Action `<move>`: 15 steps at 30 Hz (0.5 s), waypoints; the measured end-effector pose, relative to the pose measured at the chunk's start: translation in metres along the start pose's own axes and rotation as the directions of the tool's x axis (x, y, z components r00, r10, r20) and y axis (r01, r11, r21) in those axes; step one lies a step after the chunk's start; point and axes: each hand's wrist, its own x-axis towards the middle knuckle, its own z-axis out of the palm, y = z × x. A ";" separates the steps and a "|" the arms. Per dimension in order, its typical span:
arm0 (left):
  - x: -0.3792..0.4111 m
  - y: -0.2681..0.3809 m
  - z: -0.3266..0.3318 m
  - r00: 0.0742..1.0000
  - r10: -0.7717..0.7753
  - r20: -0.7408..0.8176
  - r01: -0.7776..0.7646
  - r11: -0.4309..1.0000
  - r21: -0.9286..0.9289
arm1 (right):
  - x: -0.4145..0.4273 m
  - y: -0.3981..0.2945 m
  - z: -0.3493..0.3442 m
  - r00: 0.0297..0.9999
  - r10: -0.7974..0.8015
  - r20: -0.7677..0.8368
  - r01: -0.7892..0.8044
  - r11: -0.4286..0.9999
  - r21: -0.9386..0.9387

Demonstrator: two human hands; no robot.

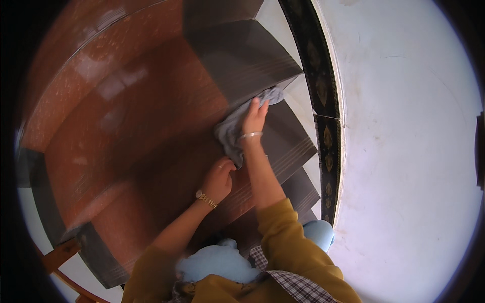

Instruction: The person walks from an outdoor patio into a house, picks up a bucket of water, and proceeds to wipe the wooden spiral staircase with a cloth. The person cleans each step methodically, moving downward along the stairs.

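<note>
A crumpled grey cloth (231, 130) lies along the inner edge of a stair step, where the red tread meets the dark grey border tile. My right hand (255, 117), with a silver bangle at the wrist, presses on the cloth's upper part, fingers pointing to the step's corner. My left hand (219, 180), wearing a ring and a gold watch (206, 199), pinches the cloth's lower end between thumb and fingers. The polished red stair step (163, 125) spreads to the left of both hands.
Dark grey step ends (242, 57) rise at the top and continue down the right side. A black patterned skirting border (327, 140) runs along the white wall (401, 132). At the lower left is a wooden rail (62, 255). My knees, in light blue trousers, are at the bottom.
</note>
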 end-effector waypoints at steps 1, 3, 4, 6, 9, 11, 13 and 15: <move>-0.001 0.001 -0.002 1.000 -0.016 -0.008 0.016 1.000 0.026 | -0.017 -0.003 -0.001 0.994 -0.031 0.102 0.040 0.996 -0.084; 0.000 0.010 -0.003 1.000 -0.030 -0.004 0.030 0.998 0.063 | -0.054 0.007 -0.007 0.963 -0.135 0.233 0.184 0.961 -0.207; -0.002 0.009 -0.005 1.000 -0.030 0.003 0.029 0.998 0.047 | -0.061 -0.003 0.000 0.963 -0.133 0.233 0.177 0.967 -0.180; -0.004 0.009 -0.010 1.000 -0.024 0.016 0.024 1.000 0.018 | -0.051 -0.006 0.006 0.973 -0.179 0.145 0.207 0.956 -0.207; 0.010 0.025 -0.010 0.990 0.134 -0.045 -0.133 0.991 0.023 | 0.044 0.012 -0.014 0.994 -0.043 -0.102 0.028 0.989 -0.147; 0.011 0.015 -0.005 0.985 0.161 -0.059 -0.159 0.987 0.031 | 0.088 -0.003 -0.036 0.995 0.095 -0.017 -0.093 0.990 0.103; 0.010 0.012 0.001 0.984 0.171 -0.040 -0.170 0.985 0.040 | 0.082 0.029 -0.037 0.996 0.055 -0.067 -0.055 0.998 -0.005; -0.011 0.004 -0.004 0.993 0.121 0.001 -0.120 0.989 0.084 | 0.018 0.037 -0.026 0.992 -0.118 0.045 0.122 0.986 -0.116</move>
